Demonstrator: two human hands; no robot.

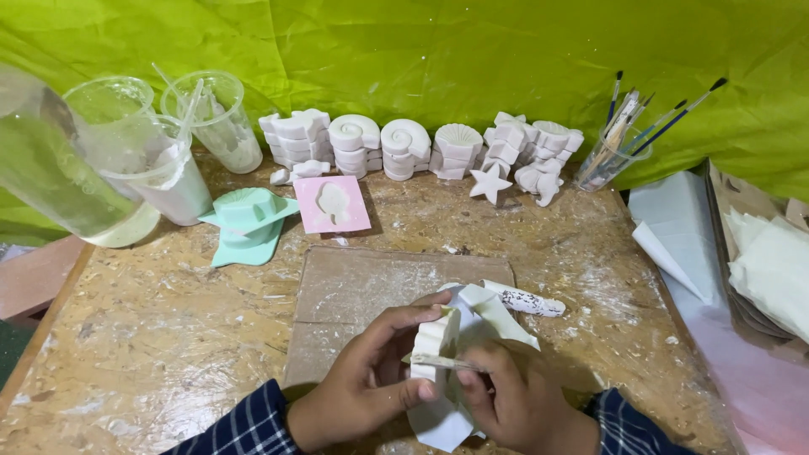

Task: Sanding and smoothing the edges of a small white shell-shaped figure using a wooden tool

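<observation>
Rough chipboard forms the table [152, 337], dusted with white powder, backed by crinkled green sheeting [438, 59]. Left hand [371, 383] is clamped around a ribbed white plaster cast [431, 337] held upright over white paper [493, 312] near the front edge. Right hand [514, 396] pinches a thin flat blade [442, 361] against the cast. Matte shell and star casts [421, 147] line the rear.

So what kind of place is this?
Probably a small craft bench for plaster casting: white shell casts lined along the back, a green mould, and brushes in a cup. Both hands hold a cast.
</observation>
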